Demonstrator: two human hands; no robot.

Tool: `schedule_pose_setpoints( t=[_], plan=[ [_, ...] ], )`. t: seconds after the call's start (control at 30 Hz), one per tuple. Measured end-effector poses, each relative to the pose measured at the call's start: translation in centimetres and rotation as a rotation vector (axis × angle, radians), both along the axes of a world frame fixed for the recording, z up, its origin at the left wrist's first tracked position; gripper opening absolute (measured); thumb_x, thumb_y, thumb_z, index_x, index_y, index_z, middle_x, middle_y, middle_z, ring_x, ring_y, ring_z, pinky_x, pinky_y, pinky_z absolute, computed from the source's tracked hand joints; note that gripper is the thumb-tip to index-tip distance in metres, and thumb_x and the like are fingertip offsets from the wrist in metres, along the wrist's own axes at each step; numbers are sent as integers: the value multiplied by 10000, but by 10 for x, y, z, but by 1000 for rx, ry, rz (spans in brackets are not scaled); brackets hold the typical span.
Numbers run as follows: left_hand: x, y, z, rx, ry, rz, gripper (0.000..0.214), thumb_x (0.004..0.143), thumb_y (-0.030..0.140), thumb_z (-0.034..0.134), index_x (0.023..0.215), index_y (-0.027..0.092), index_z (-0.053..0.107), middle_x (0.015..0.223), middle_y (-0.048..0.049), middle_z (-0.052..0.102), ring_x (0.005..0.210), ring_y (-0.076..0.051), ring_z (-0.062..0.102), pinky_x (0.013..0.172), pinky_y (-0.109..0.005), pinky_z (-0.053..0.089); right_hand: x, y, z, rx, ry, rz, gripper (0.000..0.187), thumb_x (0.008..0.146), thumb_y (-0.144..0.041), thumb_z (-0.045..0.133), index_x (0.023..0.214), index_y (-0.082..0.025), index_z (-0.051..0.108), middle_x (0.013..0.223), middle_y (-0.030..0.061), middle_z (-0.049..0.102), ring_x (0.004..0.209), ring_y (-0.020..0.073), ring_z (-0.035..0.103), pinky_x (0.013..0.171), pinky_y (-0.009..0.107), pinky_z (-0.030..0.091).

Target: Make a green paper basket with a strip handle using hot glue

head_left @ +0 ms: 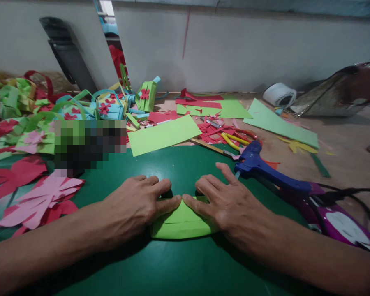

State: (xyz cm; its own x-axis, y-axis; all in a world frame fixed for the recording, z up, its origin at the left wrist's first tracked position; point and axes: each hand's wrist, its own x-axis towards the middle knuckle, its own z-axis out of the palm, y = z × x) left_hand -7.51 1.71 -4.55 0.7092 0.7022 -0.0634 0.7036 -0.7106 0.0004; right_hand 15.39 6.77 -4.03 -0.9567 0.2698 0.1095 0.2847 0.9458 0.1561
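White wall (234,53) at rear; blk. item (69,57) propped agst. panel, L. White roll (279,95) on its side nr. wall, R; patterned bag (327,92) adj. Blue glue gun (267,169) R of centre; yellow-handled tool (231,142) just beyond, w/ red scraps (214,131). Flat stock: 1 yellow-grn. sheet (165,135), 1 pale-grn. sheet (280,123). L: pink cut-out (45,199) atop red cut-outs (21,174); small grn. paper bag (149,96) w/ red flower, upright nr. wall.

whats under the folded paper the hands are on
The folded paper lies on a dark green surface, visible around it. Anything directly beneath is covered. The left hand and right hand hide parts of the paper.
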Motion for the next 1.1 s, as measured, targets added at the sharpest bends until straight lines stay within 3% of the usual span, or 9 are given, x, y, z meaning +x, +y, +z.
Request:
schedule_pose_setpoints(
  t=[0.33, 0.5, 0.8, 1.1],
  plan=[
    [-14, -9, 6, -17, -31, 50, 265, 908, 190, 457, 1154, 268, 519, 927, -37, 554, 747, -198, 477, 634, -323, 361, 19, 0, 2, 88, -11, -50, 296, 798, -198, 546, 1089, -214, 598, 852, 62, 579, 818, 247, 476, 899, 592, 229],
    [-18, -13, 14, -111, -70, 76, 213, 898, 205, 461, 1075, 239, 573, 928, -55, 580, 740, -203, 480, 643, -318, 378, 31, -1, -1, 118, 5, -85, 306, 793, -177, 517, 1088, -214, 589, 890, 68, 588, 854, 248, 475, 889, 570, 243],
    [-25, -19, 14, -88, -120, 102, 242, 878, 146, 428, 1017, 232, 606, 967, -67, 602, 733, -200, 476, 650, -310, 404, 37, -3, -2, 129, -27, -108, 261, 812, -170, 507, 1059, -215, 577, 918, 56, 587, 897, 249, 480, 907, 554, 248],
    [-18, -27, 23, -185, -61, 164, 226, 904, 120, 399, 995, 189, 594, 982, -81, 584, 788, -207, 495, 661, -306, 440, 33, -3, -1, 226, -14, -53, 184, 804, -146, 527, 946, -180, 638, 807, 50, 605, 788, 238, 492, 894, 556, 260]
  ],
)
